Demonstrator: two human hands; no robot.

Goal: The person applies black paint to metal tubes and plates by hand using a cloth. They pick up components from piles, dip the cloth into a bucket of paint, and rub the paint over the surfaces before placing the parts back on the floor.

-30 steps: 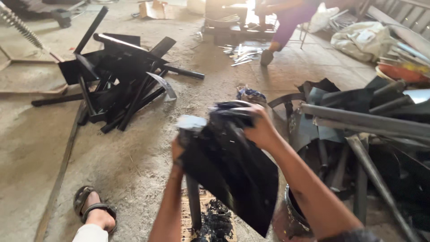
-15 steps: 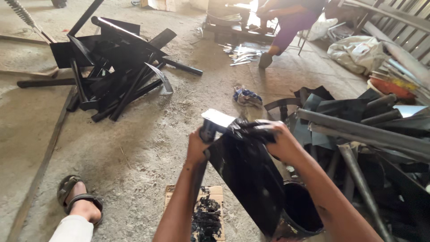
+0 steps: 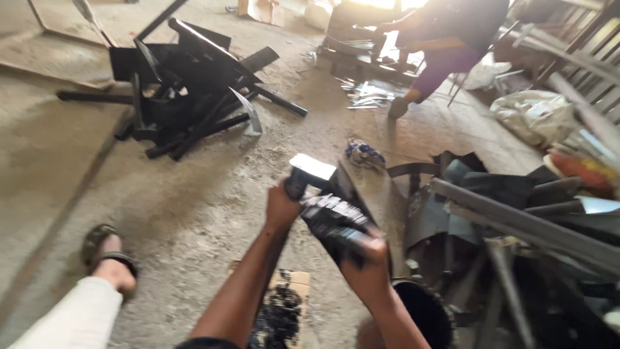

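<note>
Head view shows your left hand (image 3: pixel 282 208) with fingers wrapped around the upper end of a black metal bar (image 3: pixel 298 183), just below its bright cut face. Your right hand (image 3: pixel 367 266) grips a black brush (image 3: pixel 336 218) pressed against the bar. Below your fingers lie a blackened cardboard scrap (image 3: pixel 284 304) and a black bucket (image 3: pixel 423 310).

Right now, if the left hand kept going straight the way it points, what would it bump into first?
Probably the small crumpled rag on the floor beyond it. The left hand points up and away along the black metal piece it holds; depth is hard to judge.
</note>
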